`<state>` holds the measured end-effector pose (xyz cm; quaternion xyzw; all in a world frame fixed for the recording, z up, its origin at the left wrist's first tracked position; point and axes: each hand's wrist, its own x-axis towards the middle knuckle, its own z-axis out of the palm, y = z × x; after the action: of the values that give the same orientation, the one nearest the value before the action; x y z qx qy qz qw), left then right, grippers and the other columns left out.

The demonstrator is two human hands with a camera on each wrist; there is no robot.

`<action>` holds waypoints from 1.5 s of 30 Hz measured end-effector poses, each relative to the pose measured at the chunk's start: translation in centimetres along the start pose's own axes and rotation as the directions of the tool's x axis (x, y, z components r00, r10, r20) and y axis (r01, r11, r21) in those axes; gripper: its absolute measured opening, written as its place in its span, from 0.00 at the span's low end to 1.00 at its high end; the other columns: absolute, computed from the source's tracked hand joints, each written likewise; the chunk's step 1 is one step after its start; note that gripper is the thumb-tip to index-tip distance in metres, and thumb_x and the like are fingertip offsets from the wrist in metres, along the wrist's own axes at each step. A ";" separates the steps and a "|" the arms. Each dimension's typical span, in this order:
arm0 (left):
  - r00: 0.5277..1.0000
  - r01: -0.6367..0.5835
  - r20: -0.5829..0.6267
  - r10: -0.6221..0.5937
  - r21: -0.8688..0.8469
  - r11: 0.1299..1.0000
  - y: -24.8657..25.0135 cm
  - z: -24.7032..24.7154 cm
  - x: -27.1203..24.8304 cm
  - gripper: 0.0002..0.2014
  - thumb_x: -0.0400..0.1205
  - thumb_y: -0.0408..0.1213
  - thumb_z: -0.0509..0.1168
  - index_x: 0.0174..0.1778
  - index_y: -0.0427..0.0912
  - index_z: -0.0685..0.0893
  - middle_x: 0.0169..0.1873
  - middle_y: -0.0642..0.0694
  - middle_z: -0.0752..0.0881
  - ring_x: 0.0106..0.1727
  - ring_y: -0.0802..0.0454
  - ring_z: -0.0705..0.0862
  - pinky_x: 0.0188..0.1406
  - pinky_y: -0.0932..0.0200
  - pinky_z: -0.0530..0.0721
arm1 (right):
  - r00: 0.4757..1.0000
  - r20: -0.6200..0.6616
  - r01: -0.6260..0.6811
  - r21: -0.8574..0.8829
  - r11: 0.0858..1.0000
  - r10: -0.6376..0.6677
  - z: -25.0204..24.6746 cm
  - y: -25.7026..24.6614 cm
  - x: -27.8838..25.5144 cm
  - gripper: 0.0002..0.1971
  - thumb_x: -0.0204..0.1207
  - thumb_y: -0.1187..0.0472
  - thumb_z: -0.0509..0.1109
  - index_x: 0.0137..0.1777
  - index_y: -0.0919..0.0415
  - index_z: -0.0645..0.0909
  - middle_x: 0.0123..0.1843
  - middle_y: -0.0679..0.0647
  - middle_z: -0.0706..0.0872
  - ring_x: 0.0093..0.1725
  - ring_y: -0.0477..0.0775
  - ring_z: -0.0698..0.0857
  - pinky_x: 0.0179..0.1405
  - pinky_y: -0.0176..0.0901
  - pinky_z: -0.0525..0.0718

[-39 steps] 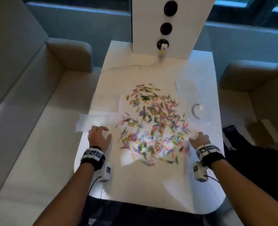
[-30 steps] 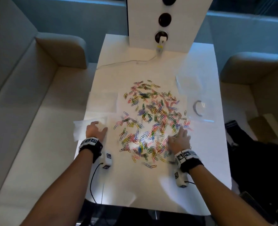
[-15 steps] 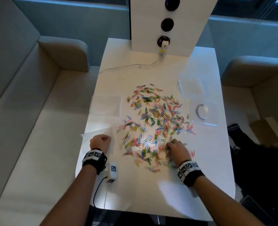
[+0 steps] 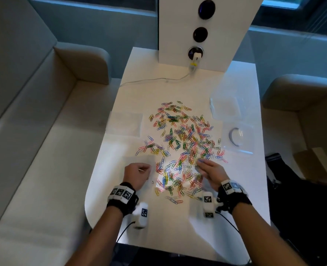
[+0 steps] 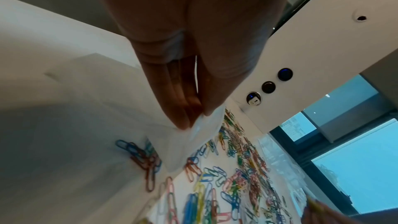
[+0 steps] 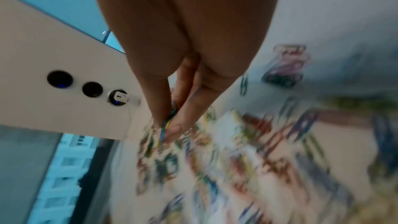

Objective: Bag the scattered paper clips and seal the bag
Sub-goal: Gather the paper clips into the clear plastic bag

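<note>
Many coloured paper clips (image 4: pixel 181 148) lie scattered over the middle of the white table (image 4: pixel 158 223). My left hand (image 4: pixel 146 170) sits at the pile's near left edge, and in the left wrist view this left hand (image 5: pixel 194 123) pinches the rim of a clear plastic bag (image 5: pixel 189 149) between thumb and fingers. A few clips show through the bag's film. My right hand (image 4: pixel 199 162) is over the near right part of the pile. In the blurred right wrist view the right hand (image 6: pixel 167 125) pinches a few paper clips (image 6: pixel 170 118) between thumb and fingertips.
More clear bags lie flat at the left (image 4: pixel 126 123) and far right (image 4: pixel 226 104); another at the right holds a dark ring (image 4: pixel 235 137). A white tower with sockets (image 4: pixel 199 31) stands at the table's far end, its cable (image 4: pixel 155 79) trailing left. Sofas flank the table.
My right hand came in from the pile's right edge and closed its fingers on some clips. My left hand curled onto the bag and drew it closer to the clips.
</note>
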<state>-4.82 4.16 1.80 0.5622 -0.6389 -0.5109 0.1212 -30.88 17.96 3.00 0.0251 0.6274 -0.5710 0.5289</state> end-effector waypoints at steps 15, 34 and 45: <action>0.981 -0.190 -0.044 0.191 0.022 0.981 4.0 3.2 -1.4 0.08 0.79 0.30 0.71 0.51 0.39 0.92 0.41 0.47 0.92 0.37 0.57 0.89 0.44 0.66 0.88 | 0.975 0.182 0.202 -0.468 0.860 -0.130 8.8 2.6 -1.2 0.07 0.71 0.63 0.79 0.47 0.60 0.88 0.37 0.57 0.90 0.35 0.49 0.90 0.37 0.40 0.90; 0.968 -0.227 -0.080 0.238 0.126 0.966 5.9 2.0 0.0 0.09 0.76 0.31 0.72 0.51 0.39 0.91 0.43 0.47 0.91 0.41 0.56 0.87 0.46 0.70 0.83 | 0.935 0.300 0.345 -0.646 0.681 -0.189 11.0 0.9 -1.5 0.11 0.76 0.72 0.68 0.54 0.64 0.89 0.43 0.59 0.92 0.33 0.42 0.86 0.36 0.26 0.84; 0.987 -0.157 -0.011 0.158 0.077 0.985 5.2 2.0 0.9 0.14 0.77 0.32 0.68 0.58 0.44 0.89 0.45 0.46 0.90 0.40 0.50 0.89 0.50 0.50 0.90 | 0.941 -0.312 -0.285 -0.940 0.189 -0.131 -5.5 3.7 -0.4 0.68 0.40 0.30 0.84 0.80 0.52 0.55 0.70 0.63 0.65 0.70 0.69 0.71 0.66 0.61 0.79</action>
<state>-9.68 3.66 4.59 0.5185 -0.6993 -0.4703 0.1450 -31.87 23.56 -0.43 -0.1913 0.9205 -0.0010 0.3407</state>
